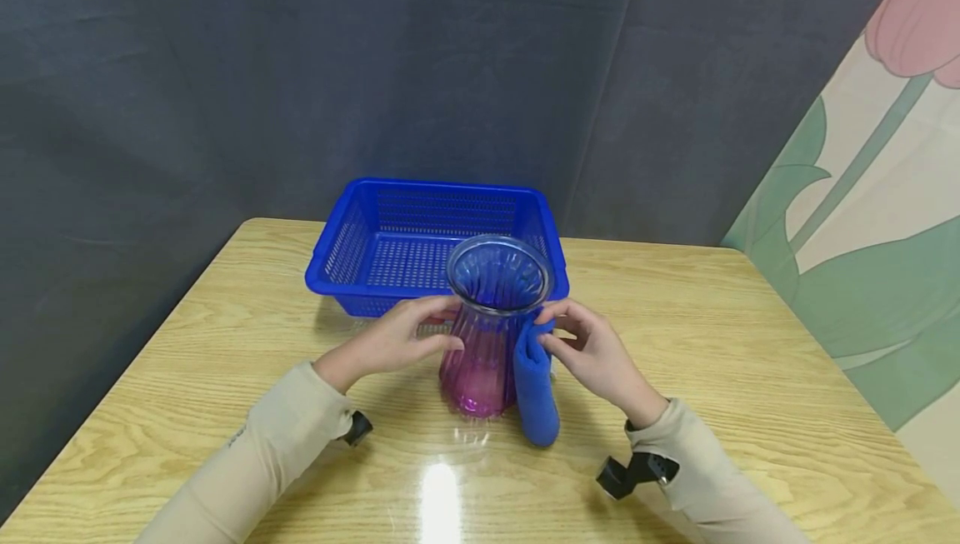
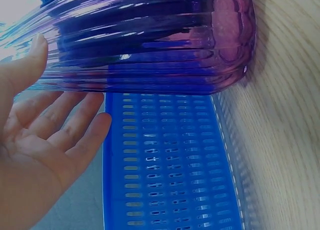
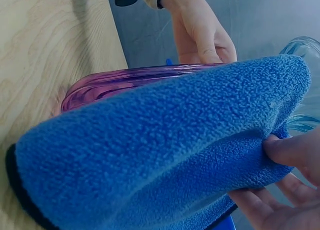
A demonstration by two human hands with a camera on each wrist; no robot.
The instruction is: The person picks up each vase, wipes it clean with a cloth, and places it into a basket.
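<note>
A ribbed glass vase (image 1: 480, 361), clear blue at its flared rim and pink-purple toward the base, is upright over the near side of the basket. My left hand (image 1: 401, 336) holds it from the left below the rim, thumb in front and fingers behind. On its other side hangs a folded blue towel (image 1: 536, 386) with a fuzzy surface and dark edging, close against the glass. My right hand (image 1: 592, 352) pinches the towel's upper end between thumb and fingers. In the right wrist view the towel (image 3: 150, 130) hides much of the vase (image 3: 100, 89).
Behind the vase, a blue perforated plastic basket (image 1: 352, 287) stands on the wood-grain table (image 1: 675, 319). A dark curtain (image 1: 450, 69) closes off the back and left. A wall with a painted tulip (image 1: 900, 152) rises on the right.
</note>
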